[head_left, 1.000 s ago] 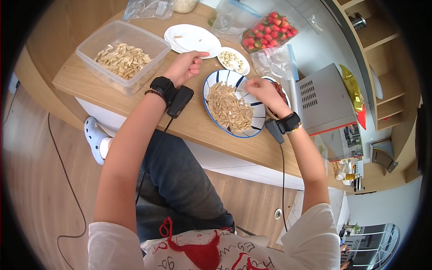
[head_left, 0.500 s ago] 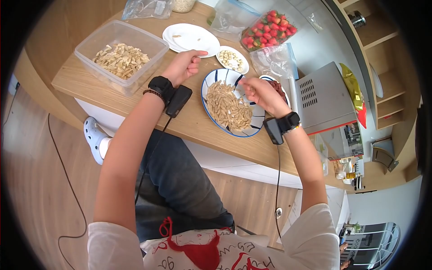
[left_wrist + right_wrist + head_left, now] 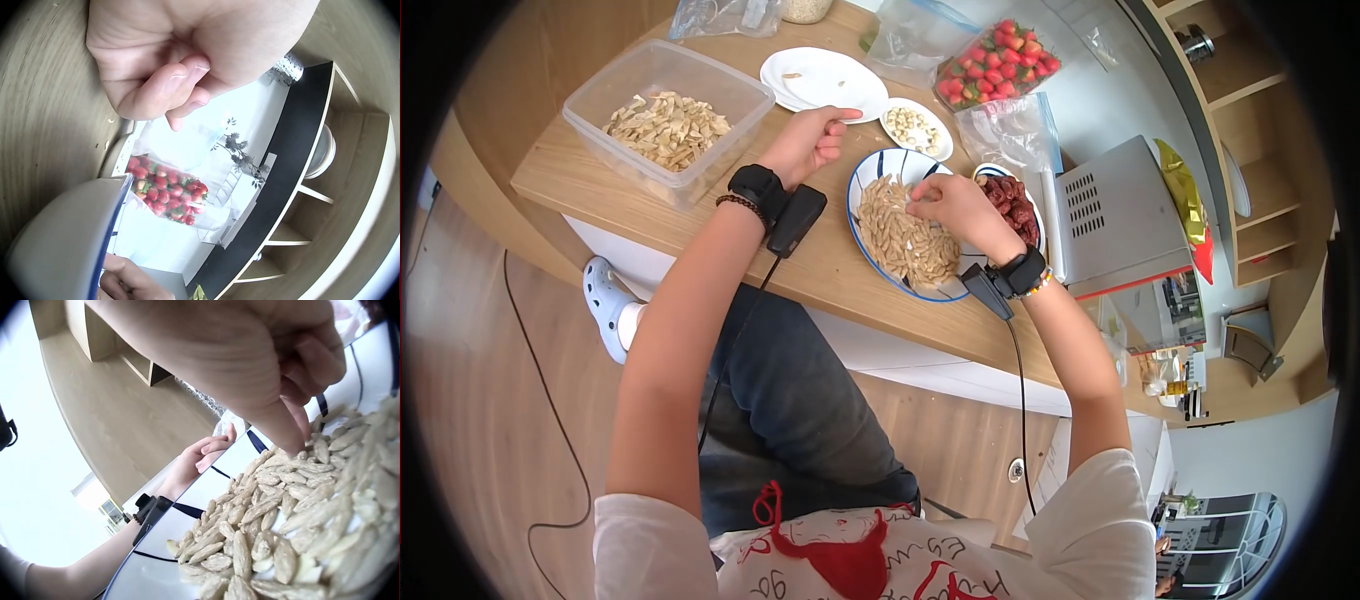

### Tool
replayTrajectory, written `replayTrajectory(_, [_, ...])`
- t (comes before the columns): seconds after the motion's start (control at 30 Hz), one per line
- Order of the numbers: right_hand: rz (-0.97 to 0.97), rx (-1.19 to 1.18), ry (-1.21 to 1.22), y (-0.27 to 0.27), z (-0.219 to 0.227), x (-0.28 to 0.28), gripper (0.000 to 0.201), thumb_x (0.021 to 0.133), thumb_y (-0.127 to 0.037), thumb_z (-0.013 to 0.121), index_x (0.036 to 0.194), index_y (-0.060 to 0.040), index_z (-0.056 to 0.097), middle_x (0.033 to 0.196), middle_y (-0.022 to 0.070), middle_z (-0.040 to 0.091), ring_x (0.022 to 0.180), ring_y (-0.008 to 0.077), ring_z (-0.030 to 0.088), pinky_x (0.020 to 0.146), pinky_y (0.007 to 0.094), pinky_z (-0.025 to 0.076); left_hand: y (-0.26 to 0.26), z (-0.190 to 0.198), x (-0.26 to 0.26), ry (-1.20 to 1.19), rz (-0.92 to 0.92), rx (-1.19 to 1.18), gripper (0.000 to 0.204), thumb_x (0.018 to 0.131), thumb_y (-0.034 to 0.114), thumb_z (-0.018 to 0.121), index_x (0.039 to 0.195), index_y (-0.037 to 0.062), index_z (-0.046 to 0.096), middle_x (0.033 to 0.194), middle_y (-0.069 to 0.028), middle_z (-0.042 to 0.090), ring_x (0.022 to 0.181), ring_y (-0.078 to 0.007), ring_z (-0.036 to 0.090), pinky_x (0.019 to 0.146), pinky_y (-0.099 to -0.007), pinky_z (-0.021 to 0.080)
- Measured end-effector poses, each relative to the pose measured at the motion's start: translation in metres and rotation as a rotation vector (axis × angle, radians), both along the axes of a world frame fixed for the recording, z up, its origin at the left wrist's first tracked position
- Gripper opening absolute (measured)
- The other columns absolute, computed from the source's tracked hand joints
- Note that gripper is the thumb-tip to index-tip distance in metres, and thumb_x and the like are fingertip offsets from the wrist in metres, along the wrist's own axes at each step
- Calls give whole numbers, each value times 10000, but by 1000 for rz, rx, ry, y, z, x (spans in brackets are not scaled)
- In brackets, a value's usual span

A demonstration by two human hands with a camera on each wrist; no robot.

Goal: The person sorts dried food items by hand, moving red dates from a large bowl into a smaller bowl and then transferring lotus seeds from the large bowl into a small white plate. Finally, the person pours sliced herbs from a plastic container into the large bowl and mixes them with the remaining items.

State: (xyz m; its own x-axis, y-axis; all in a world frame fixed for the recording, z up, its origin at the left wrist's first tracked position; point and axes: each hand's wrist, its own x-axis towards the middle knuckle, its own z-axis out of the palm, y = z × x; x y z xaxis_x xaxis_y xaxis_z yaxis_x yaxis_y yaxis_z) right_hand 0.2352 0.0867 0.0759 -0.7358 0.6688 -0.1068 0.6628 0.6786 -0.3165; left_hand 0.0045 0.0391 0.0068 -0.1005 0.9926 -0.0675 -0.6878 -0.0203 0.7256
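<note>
My right hand (image 3: 960, 210) is over the blue-rimmed white bowl (image 3: 897, 163), which has dark stripes inside and a heap of pale tan, spindle-shaped dried roots (image 3: 900, 235). In the right wrist view, thumb and forefinger meet low on the heap and pinch at a dried root (image 3: 300, 454) there. My left hand (image 3: 805, 145) hovers left of the bowl, near the white plates (image 3: 825, 95), its forefinger extended and the other fingers loosely curled. No object shows in that palm in the left wrist view.
A clear plastic tub (image 3: 745, 125) of flat dried slices stands at the left. Behind the bowl are a small plate of pale round seeds (image 3: 912, 130), a pack of strawberries (image 3: 1000, 70) and plastic bags. Dark red dates (image 3: 1008, 205) and a grey appliance (image 3: 1110, 215) are at the right.
My right hand has moved from the bowl's right edge leftward over the heap, uncovering more of the red dates. The left hand keeps nearly the same place and pose.
</note>
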Motion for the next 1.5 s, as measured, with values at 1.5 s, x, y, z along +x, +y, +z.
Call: replayTrajectory(1.5, [-92,-18,135,15,-3,37,234,812,-192,634,893,27,657,675,53,570,638,134,528,605,282,421,1,-3,-1,-16,5,13,231,915,101,448,1059,-40,563,646,49,362,518,-43,270,429,-195,235])
